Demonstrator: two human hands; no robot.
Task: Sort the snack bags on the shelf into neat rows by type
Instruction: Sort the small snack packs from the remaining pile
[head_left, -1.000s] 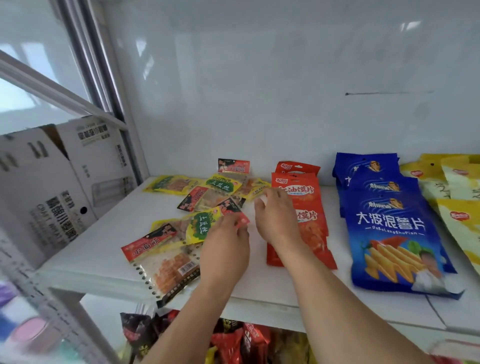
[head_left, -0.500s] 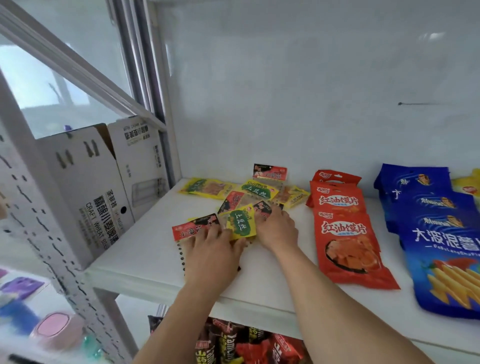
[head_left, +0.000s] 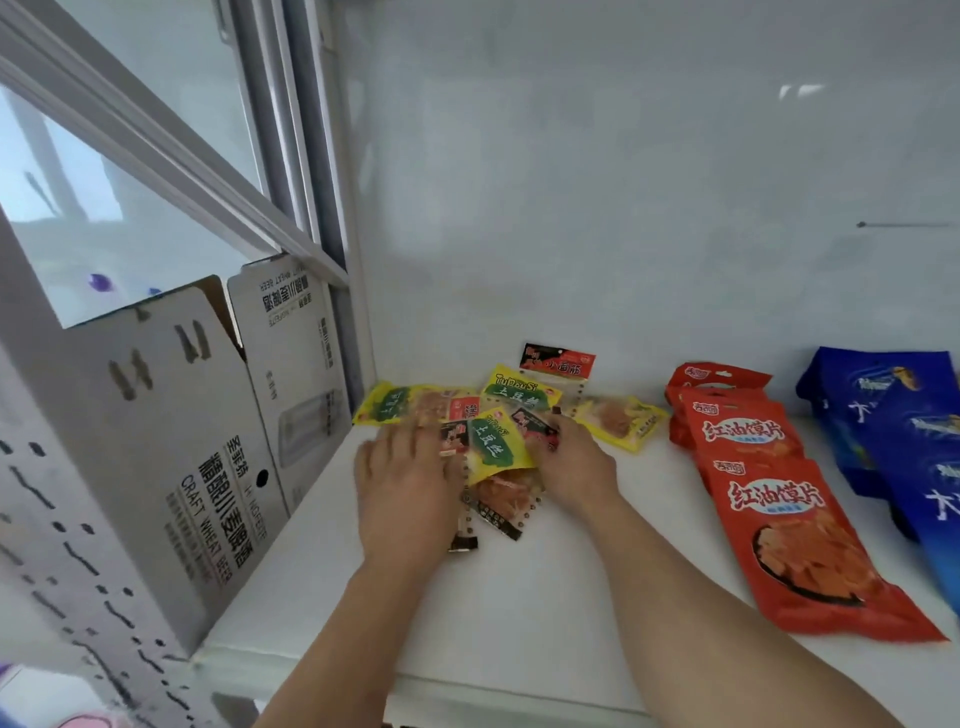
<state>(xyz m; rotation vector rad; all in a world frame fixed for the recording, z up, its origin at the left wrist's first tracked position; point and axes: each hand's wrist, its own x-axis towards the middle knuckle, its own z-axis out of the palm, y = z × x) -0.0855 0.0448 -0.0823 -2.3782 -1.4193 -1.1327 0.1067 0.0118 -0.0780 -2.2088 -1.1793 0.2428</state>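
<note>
While both my hands sit on the loose heap of small packets (head_left: 498, 436) at the back left of the shelf (head_left: 545, 597), sorting is only part done. Left hand (head_left: 402, 491) lies flat, fingers spread and blurred, palm down on the packets' left side; grip not pinching anything I can see. Right hand (head_left: 574, 467) presses on the heap's right side, fingers curled over a red-and-black packet; cannot tell if it pinches or just pushes. Between the hands a yellow packet (head_left: 496, 447) with a green label lies tilted on top of a clear packet of orange strips (head_left: 504, 493). More yellow ones and a red-topped one lie mixed behind, overlapping, no row yet. My guess: hands bracket the heap to gather it so types can be pulled apart. Red bags (head_left: 779, 499) to the right already lie in an overlapping front-to-back row, blue bags (head_left: 893, 426) likewise at far right, cut by the frame. A cardboard box (head_left: 171, 441) stands left of the shelf.
</note>
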